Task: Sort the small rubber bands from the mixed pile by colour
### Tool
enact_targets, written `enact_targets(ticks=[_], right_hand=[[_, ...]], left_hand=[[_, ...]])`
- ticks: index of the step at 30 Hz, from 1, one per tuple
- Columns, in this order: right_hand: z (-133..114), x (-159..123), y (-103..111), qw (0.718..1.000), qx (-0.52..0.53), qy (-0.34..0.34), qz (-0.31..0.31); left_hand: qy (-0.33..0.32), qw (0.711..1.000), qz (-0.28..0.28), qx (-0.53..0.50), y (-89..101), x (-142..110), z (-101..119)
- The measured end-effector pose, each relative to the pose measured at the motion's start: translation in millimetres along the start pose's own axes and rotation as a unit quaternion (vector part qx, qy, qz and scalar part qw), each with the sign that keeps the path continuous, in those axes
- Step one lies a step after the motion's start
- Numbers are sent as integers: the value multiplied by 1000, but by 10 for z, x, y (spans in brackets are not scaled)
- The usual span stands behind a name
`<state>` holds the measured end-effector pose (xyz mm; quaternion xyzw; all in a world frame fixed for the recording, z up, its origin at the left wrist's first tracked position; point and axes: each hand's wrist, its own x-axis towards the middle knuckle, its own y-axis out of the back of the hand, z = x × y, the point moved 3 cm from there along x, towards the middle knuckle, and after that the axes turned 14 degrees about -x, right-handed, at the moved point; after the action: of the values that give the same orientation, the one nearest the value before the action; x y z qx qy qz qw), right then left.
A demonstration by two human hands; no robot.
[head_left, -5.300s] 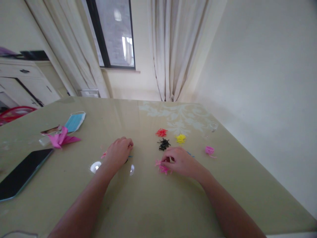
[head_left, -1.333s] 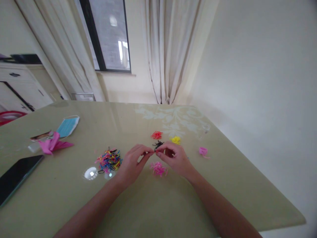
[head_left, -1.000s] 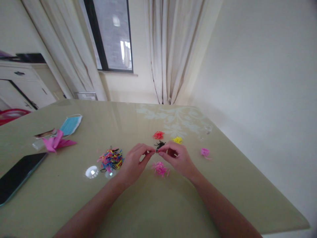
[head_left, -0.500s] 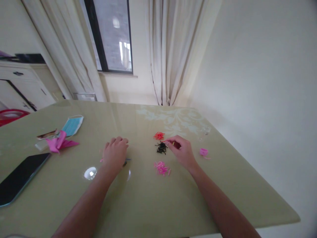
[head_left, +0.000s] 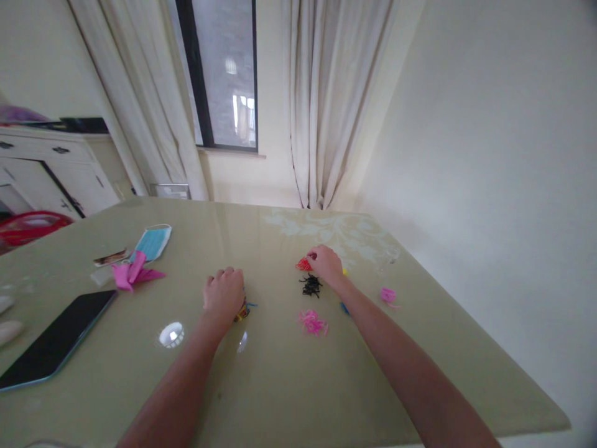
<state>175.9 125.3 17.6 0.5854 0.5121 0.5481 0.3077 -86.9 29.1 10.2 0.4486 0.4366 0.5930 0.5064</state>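
Note:
My left hand (head_left: pixel 224 294) is on the table with its fingers curled down beside a mixed heap of small coloured strands (head_left: pixel 242 309), partly covered by the hand. Its fingertips are hidden. At the small red pile of strands (head_left: pixel 304 264), my right hand (head_left: pixel 325 262) has thumb and finger drawn together; anything between them is too small to make out. Just nearer lies a pile of black strands (head_left: pixel 310 285), and below that a pink pile (head_left: pixel 313 322). Yellow strands (head_left: pixel 345 272) and blue strands (head_left: pixel 344 308) show partly behind my right hand and forearm.
A pink coil (head_left: pixel 388 295) lies to the right. On the left are a phone (head_left: pixel 60 336), a pink folded paper shape (head_left: pixel 133 274), a blue face mask (head_left: pixel 153 241) and a white round object (head_left: pixel 171 335). The table (head_left: pixel 280 392) meets a wall along its right.
My right hand has moved from beside the black pile up to the red pile, where the red strand it held no longer shows. The view has shifted slightly; my left hand remains by the mixed heap.

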Motion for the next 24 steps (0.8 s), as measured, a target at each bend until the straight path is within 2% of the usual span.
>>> enact_targets(ticks=[4,8,12,15,19,22,24], right_hand=[[57,-186,85,1000,16,-3,23],[156,-547,208,998,50,7,47],[205,-859,327,983,148,17,109],[185,-926,382,973,190,16,129],[134,-913,373,975,182,33,122],[115,-918,324,980,165,45,106],[104,-931,303,980,165,48,105]], left_hand=[[-4,1000,1,-6,-9,-8,37],[-8,1000,7,-9,43,-31,89],[-27,998,10,-56,74,-17,160],[-29,994,2,-107,53,1,192],[-2,993,-12,-120,31,-13,179],[17,992,8,-128,49,-24,150],[10,984,34,-173,59,-12,144]])
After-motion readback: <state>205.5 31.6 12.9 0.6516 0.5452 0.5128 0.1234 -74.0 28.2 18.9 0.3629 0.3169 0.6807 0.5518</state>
